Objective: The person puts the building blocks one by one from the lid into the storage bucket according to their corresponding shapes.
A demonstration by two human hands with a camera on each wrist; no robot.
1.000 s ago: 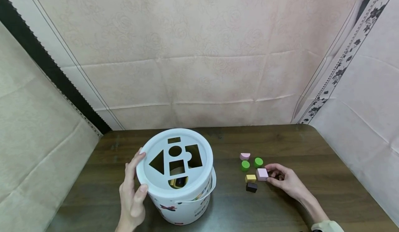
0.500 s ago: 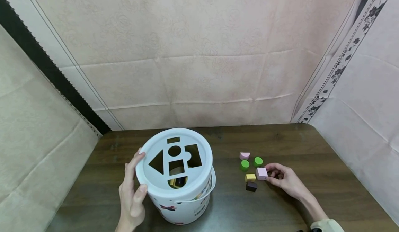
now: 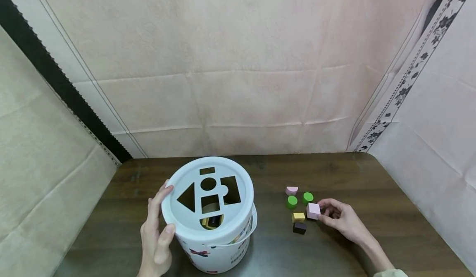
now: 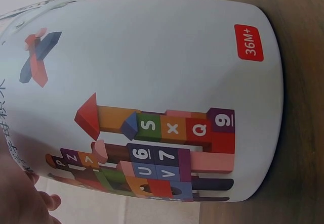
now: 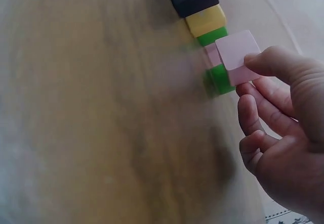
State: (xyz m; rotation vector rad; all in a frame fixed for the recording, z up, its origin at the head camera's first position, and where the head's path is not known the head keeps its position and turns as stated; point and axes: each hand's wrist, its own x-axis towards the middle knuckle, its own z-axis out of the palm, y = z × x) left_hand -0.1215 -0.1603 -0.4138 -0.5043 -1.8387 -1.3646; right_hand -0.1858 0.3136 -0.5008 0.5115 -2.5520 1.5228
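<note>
A white bucket (image 3: 217, 257) stands on the wooden table, topped by a pale blue lid (image 3: 172, 211) with cut-out holes of several shapes. My left hand (image 3: 156, 231) grips the lid's left rim, fingers at the side and thumb towards the front. Blocks show through the front hole. To the right, my right hand (image 3: 343, 221) pinches a pink cube block (image 3: 313, 211) between thumb and fingers. Beside that cube lie two green cylinder blocks (image 3: 291, 202), a pink half-round block (image 3: 291, 190), a yellow block (image 3: 298, 217) and a black block (image 3: 299, 228).
The bucket's white handle (image 3: 254, 221) hangs down on its right side. Pale patterned cloth (image 3: 238, 99) encloses the wooden table (image 3: 386, 211) at the back and both sides. Printed toy blocks (image 4: 167, 148) decorate the bucket's wall.
The head view has shifted slightly, so everything on the table appears a little lower. The pink cube has tilted slightly in my right hand. My left hand keeps its hold on the lid.
</note>
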